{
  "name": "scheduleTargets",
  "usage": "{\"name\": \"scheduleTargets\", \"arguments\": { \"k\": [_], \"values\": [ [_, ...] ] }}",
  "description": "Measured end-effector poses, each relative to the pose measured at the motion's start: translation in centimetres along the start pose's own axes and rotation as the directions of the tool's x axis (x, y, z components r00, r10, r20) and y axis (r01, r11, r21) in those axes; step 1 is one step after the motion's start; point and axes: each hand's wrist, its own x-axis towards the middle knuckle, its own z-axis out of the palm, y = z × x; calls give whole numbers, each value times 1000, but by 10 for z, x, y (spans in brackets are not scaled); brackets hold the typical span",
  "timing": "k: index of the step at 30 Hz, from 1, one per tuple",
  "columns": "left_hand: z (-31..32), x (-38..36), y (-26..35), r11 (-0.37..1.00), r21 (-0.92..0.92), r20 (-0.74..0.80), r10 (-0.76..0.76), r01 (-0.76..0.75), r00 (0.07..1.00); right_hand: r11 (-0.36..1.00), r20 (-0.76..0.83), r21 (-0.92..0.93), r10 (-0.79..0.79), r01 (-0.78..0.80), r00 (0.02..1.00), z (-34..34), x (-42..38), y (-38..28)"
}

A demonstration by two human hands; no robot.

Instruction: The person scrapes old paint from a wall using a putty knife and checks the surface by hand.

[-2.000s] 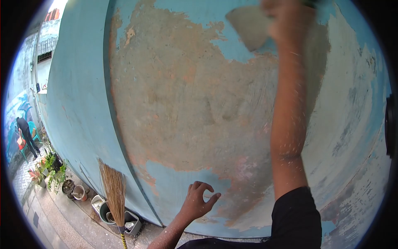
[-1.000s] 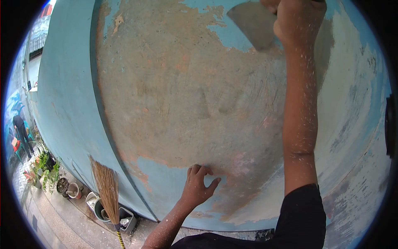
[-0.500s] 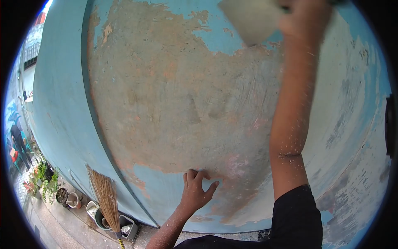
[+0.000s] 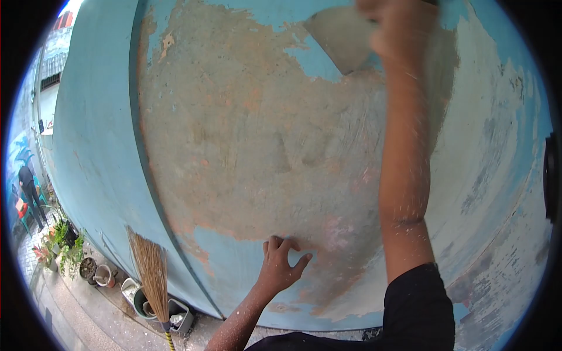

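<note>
At the top, my right hand [image 4: 407, 32] is closed round a scraper with a wide flat metal blade [image 4: 341, 40]; motion blurs the hand, and part of the grip is out of frame. The blade's lower corner lies over the wall beside a patch of light-blue paint [image 4: 319, 61]. Lower down, my left hand [image 4: 280, 266] rests its fingertips near or on the wall [image 4: 246, 140]. Its thumb and fingers are curved and apart, with nothing between them. Much of the wall is bared to grey-brown, with blue paint left around it. Pale flecks dot both forearms.
A stick broom [image 4: 149, 269] leans bristles-up at lower left, by a grey bin [image 4: 182, 316] and several pots [image 4: 104, 275]. Green plants [image 4: 69, 245] stand farther along the paving. A person in dark clothes [image 4: 28, 190] bends over at far left. A raised blue strip [image 4: 99, 128] borders the wall.
My right hand and the scraper have moved left and the blade a little down along the wall. My left hand keeps its pose. The view has turned slightly left.
</note>
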Motion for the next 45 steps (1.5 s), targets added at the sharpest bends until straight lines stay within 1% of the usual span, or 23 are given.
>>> {"name": "scheduleTargets", "arguments": {
  "k": [4,5,7,9,10,13,15,17,18,20,21,23,25,29,31,33,34,36,38,39,41,43,45],
  "values": [
    [-2,-3,-1,999,-49,-2,3,-3,1000,984,-23,48,175,-174,984,21,-9,-22],
    [-3,-3,-1,999,-44,-6,19,-20,1000,991,97,125,-52,39,994,7,-6,-31],
    [-3,-5,0,999,-44,-4,24,-24,1000,985,186,58,-168,160,968,-15,9,-15],
    [-4,-7,0,996,-74,0,50,-50,999,969,-35,149,204,-197,978,15,-15,13],
    [-4,-12,1,996,-72,-1,50,-50,999,957,32,139,254,-256,967,17,-21,5],
    [-11,-14,1,995,-71,-18,70,-71,997,998,-76,34,-52,55,996,3,-8,-37],
    [-10,-32,-1,982,-190,36,1,6,999,984,-179,-110,118,-139,977,-5,-14,-4],
    [-18,-46,-2,983,-185,67,-8,21,998,989,237,33,131,-142,963,-12,-21,-14],
    [-24,-56,-1,958,-260,114,-94,121,989,961,101,-63,276,-271,956,-7,-45,-28],
    [-30,-75,-5,918,-333,171,-167,217,971,871,221,29,472,-490,853,-9,-119,-66],
    [-32,-87,-11,833,-471,212,-212,290,954,323,279,553,797,-768,536,-50,-185,-61],
    [-36,-113,-20,729,-583,286,-229,359,930,747,424,105,564,-657,709,-29,-258,-113],
    [-32,-142,-26,680,-623,324,-226,387,919,313,366,207,854,-927,370,-23,-338,-143],
    [-19,-204,-50,742,-367,405,-416,561,814,108,-130,440,990,-891,55,5,-475,-188],
    [-18,-231,-62,675,-235,463,-554,699,692,94,-136,503,990,-859,29,12,-511,-210],
    [-7,-262,-87,502,-383,517,-579,775,631,96,-193,171,979,-981,62,13,-532,-221],
    [-21,-261,-85,392,-279,658,-586,877,472,100,-192,177,979,-979,66,7,-528,-223],
    [-26,-265,-95,457,-339,534,-626,822,568,-355,-99,-201,935,-913,-341,-8,-514,-233],
    [-25,-272,-120,661,-327,258,-624,675,737,-409,-70,-112,912,-906,-404,-16,-510,-236],
    [-43,-249,-91,852,62,87,-523,519,848,-461,-39,-29,887,-887,-459,-18,-508,-235],
    [-64,-209,-38,922,297,39,-272,249,962,-446,-60,-3,894,-895,-445,-9,-497,-233],
    [-59,-186,-6,973,179,234,-185,145,954,-118,-27,-247,993,-962,-115,0,-487,-231],
    [-42,-176,16,986,-87,396,-97,142,913,38,79,-332,997,-942,12,6,-460,-227]
  ]
}}
